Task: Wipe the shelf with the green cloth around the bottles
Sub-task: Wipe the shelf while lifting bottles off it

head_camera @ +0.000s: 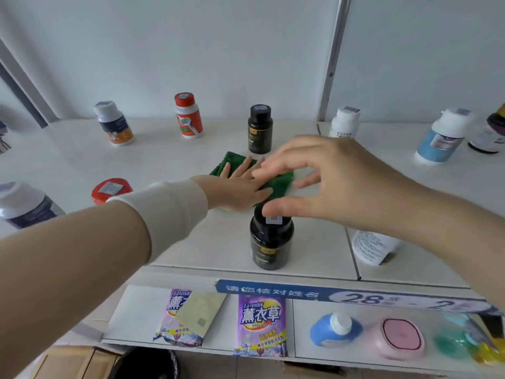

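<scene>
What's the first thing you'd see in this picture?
The two hands in the middle catch the eye. The left hand lies flat on the green cloth on the white shelf. The right hand hovers, fingers spread, just over the black bottle at the front. A red-capped bottle stands out at the back.
</scene>
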Demonstrator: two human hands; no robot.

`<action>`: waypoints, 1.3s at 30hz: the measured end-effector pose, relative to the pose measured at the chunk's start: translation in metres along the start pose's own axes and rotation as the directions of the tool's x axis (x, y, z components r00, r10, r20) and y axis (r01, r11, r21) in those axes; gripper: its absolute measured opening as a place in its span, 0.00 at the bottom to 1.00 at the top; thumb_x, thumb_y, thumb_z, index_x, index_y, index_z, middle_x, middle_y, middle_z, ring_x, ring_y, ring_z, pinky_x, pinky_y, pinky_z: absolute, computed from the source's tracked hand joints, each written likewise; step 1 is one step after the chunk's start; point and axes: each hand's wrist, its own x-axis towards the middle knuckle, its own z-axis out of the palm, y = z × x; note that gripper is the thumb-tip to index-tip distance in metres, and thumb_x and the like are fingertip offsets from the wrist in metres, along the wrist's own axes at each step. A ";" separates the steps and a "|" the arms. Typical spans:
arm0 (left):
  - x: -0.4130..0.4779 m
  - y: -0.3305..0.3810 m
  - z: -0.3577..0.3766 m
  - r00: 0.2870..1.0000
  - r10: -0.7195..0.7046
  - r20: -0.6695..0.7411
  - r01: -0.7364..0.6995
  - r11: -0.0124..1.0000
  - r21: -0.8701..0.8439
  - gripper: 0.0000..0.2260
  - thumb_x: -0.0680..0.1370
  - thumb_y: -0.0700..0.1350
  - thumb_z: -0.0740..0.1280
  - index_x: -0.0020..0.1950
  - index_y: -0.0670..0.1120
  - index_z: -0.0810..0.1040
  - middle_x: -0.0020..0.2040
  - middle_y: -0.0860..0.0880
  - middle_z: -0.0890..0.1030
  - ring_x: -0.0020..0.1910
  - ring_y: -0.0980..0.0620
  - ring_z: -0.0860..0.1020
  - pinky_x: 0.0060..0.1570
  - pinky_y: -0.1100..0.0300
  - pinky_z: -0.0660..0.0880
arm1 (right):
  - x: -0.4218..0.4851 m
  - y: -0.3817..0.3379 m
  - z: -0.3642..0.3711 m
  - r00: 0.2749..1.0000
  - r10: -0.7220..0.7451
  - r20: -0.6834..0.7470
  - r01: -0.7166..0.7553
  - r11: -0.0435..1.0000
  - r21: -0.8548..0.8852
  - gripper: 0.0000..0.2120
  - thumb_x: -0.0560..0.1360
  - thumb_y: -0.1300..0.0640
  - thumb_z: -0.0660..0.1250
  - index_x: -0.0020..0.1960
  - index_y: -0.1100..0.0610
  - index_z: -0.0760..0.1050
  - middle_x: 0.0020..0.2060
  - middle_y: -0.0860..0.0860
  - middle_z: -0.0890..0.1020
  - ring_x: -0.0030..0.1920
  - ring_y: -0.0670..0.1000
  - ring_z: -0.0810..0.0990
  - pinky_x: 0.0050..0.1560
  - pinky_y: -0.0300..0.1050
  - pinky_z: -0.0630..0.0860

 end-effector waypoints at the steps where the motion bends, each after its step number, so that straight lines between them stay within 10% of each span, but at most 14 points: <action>1: -0.005 0.002 0.000 1.000 -0.008 0.012 0.008 1.000 0.012 0.26 0.82 0.50 0.51 0.76 0.51 0.43 0.77 0.47 0.37 0.75 0.45 0.35 0.73 0.41 0.43 | -0.007 0.000 0.006 1.000 -0.012 0.021 0.013 1.000 -0.023 0.21 0.64 0.46 0.72 0.56 0.47 0.79 0.53 0.44 0.78 0.52 0.40 0.76 0.54 0.32 0.74; 10: -0.028 0.015 0.026 0.974 -0.151 -0.168 0.123 0.978 -0.167 0.27 0.81 0.46 0.52 0.75 0.56 0.40 0.77 0.50 0.37 0.76 0.47 0.38 0.73 0.42 0.43 | -0.024 0.007 0.036 0.986 -0.003 -0.169 -0.022 0.989 -0.144 0.17 0.68 0.55 0.73 0.56 0.53 0.79 0.51 0.51 0.80 0.49 0.50 0.78 0.52 0.47 0.76; 27: -0.103 0.040 0.099 0.765 -0.216 -0.606 0.046 0.958 -0.283 0.19 0.82 0.46 0.51 0.73 0.47 0.62 0.75 0.45 0.60 0.75 0.46 0.55 0.73 0.54 0.49 | -0.026 -0.005 0.045 0.923 0.171 -0.346 -0.256 0.941 -0.220 0.17 0.69 0.55 0.72 0.56 0.56 0.79 0.55 0.53 0.81 0.50 0.49 0.77 0.50 0.37 0.67; 34: -0.143 0.054 0.114 0.591 -0.191 -0.784 -0.079 0.953 -0.292 0.12 0.74 0.39 0.63 0.54 0.37 0.79 0.49 0.39 0.83 0.49 0.36 0.81 0.45 0.49 0.78 | -0.027 -0.008 0.050 0.909 0.212 -0.358 -0.299 0.932 -0.204 0.19 0.70 0.51 0.70 0.60 0.53 0.77 0.58 0.53 0.79 0.55 0.53 0.77 0.57 0.46 0.73; 39: -0.179 0.083 0.103 0.573 -0.574 -0.585 -0.169 0.616 -0.770 0.10 0.80 0.43 0.56 0.54 0.44 0.76 0.28 0.53 0.70 0.27 0.55 0.70 0.30 0.67 0.65 | -0.046 -0.006 0.018 0.893 0.218 -0.395 -0.299 0.941 -0.159 0.22 0.70 0.47 0.69 0.63 0.51 0.74 0.62 0.49 0.77 0.60 0.49 0.76 0.61 0.44 0.71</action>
